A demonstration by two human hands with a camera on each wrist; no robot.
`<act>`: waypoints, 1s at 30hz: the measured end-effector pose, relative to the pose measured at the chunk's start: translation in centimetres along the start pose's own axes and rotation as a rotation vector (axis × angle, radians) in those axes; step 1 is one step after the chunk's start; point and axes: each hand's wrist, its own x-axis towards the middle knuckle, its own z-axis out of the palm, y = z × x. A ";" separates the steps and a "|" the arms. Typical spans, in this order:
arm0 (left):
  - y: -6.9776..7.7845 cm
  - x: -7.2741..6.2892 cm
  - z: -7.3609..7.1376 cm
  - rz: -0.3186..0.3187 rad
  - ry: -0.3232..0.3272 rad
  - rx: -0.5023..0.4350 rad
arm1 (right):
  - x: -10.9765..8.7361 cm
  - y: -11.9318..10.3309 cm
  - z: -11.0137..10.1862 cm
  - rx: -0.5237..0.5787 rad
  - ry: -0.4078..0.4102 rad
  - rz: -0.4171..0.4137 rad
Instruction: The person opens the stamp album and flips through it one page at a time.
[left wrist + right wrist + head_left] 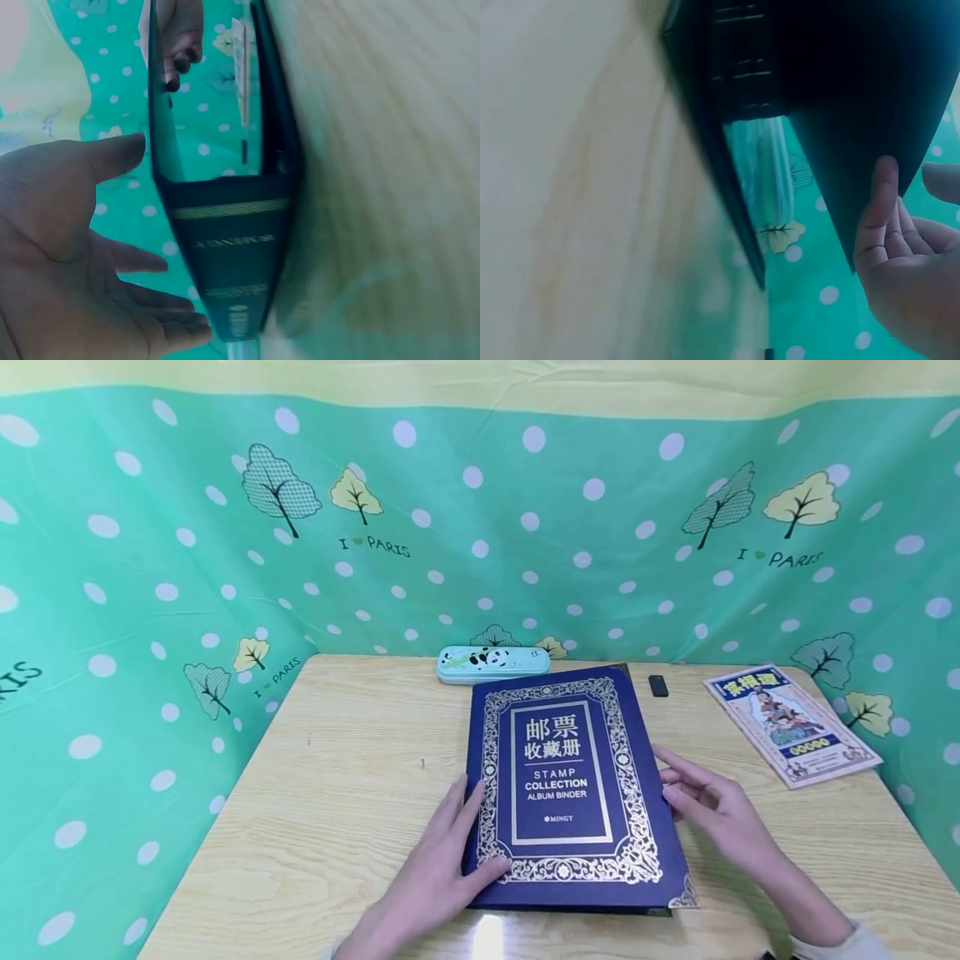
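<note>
A dark blue stamp album binder [562, 877] with silver ornament lies on the table, its front cover lifted off the back cover. My left hand [438, 860] lies with spread, straight fingers at the left edge, by the spine [229, 232]. At the right edge, my right hand [712, 806] holds the cover, index finger against its inner face and thumb on the outer side. In the right wrist view the right hand [904, 262] shows at the edge of the raised cover [855, 127]. Metal rings [741, 45] show inside along the spine.
Behind the album sits a light blue pencil case [491, 666] with a panda. A small black object [657, 686] lies right of the album's top corner. Farther right is an illustrated booklet [791, 727]. Green dotted cloth [525, 543] hangs behind the wooden table [315, 843].
</note>
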 end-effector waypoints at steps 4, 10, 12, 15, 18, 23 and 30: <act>1.2 0.1 -0.4 0.065 -0.019 0.026 | 0.1 -1.3 -0.3 0.029 -0.010 -0.016; 3.8 0.3 -1.3 0.151 -0.041 0.055 | 0.6 -3.2 -0.4 0.169 -0.046 -0.052; 4.6 0.4 -1.6 0.193 -0.042 0.045 | 0.8 -3.8 -0.2 0.243 -0.078 -0.080; 5.7 0.3 -1.9 0.282 -0.032 0.030 | 1.2 -4.5 0.2 0.349 -0.139 -0.123; 6.5 0.4 -2.0 0.362 -0.013 0.024 | 1.4 -5.1 0.6 0.412 -0.182 -0.135; 7.5 0.9 -2.1 0.512 0.085 0.042 | 1.7 -6.0 1.3 0.512 -0.231 -0.165; 9.6 2.0 -3.2 0.737 0.205 0.065 | 2.4 -7.3 2.7 0.670 -0.357 -0.291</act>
